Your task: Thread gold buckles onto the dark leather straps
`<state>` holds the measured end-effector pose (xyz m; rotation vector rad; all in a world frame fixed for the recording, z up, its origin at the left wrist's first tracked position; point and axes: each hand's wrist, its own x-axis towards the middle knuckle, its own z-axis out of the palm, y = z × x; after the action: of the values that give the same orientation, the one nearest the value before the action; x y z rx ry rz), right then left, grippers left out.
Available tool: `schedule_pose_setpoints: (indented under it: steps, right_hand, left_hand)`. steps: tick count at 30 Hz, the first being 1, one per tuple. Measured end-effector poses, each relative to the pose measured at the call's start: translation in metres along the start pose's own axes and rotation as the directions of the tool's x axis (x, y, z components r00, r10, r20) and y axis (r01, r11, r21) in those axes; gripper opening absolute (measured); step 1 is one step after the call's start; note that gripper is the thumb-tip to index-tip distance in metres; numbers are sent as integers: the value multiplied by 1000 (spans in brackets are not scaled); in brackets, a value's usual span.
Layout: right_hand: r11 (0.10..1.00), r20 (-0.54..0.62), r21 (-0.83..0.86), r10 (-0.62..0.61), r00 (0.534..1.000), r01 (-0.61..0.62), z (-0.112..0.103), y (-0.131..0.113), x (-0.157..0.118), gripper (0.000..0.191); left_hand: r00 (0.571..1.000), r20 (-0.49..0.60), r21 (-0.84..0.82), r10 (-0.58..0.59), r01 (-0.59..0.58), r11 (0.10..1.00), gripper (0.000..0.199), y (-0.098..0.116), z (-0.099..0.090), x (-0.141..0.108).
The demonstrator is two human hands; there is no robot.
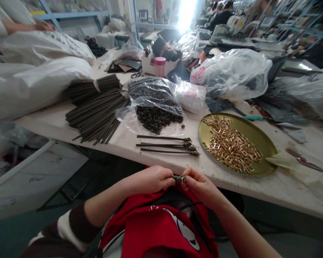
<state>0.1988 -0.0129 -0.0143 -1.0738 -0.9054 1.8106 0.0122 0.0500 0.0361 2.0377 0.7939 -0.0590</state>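
Note:
Over my lap, just off the table's front edge, my left hand (pixel 161 178) pinches a dark strap (pixel 177 178). A small gold buckle (pixel 183 180) sits at the strap's end, and my right hand (pixel 196 182) has its fingertips closed on it. Most of the strap is hidden by my hands. Ahead of them on the table lie several finished-looking straps with buckles (pixel 167 145), side by side. To the right, a round gold tray (pixel 270 150) bears a heap of gold buckles (pixel 234 147). Small dark loops (pixel 156 120) spill from a clear bag behind the straps.
A fanned bundle of long dark strips (pixel 99 111) lies left of the loops. Big white sacks (pixel 40 79) crowd the far left, near another person's hand (pixel 44 26). A pink-lidded jar (pixel 159 67) and plastic bags (pixel 231 73) stand behind. Scissors (pixel 309 163) lie right of the tray.

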Motion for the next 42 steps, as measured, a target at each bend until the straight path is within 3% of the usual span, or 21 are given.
schedule_pose_setpoints:
  steps: [7, 14, 22, 27, 31, 34, 36, 38, 42]
  right_hand:
    - [1000, 25, -3, 19, 1000, -19, -6, -1, 8, 20]
    - [971, 65, 235, 37, 997, -51, -4, -4, 6, 22]
    - [928, 145, 355, 66, 987, -114, -6, -4, -6, 23]
    - [945, 138, 303, 85, 987, -124, -7, -1, -7, 24]
    - [985, 84, 174, -14, 996, -1, -7, 1, -7, 21]
    - [970, 25, -168, -173, 985, 174, -1, -4, -9, 29]
    - [847, 22, -465, -280, 960, 258, 4, -9, -10, 26]
    - [696, 41, -652, -365, 930, 302, 8, -13, -12, 18]
    - [522, 99, -786, -422, 901, 330, 11, -16, -14, 10]
  left_hand:
    - [996, -88, 55, 15, -11, 998, 26, 1, -1, 4]
    - [985, -171, 235, 33, 8, 972, 26, 7, 4, 1]
    - [994, -96, 140, 45, -31, 990, 26, 22, 11, 1]
    - [991, -134, 132, 10, 8, 991, 25, 22, 19, 1]
    - [988, -146, 168, -51, 75, 983, 26, 22, 19, 1]
    - [988, -152, 183, 3, 25, 983, 26, 23, 18, 1]
    - [986, -163, 190, 14, 18, 982, 27, 24, 19, 0]
    - [984, -181, 200, -4, 41, 979, 27, 25, 20, -1]
    - [982, -187, 120, -4, 27, 992, 25, 24, 20, -2]
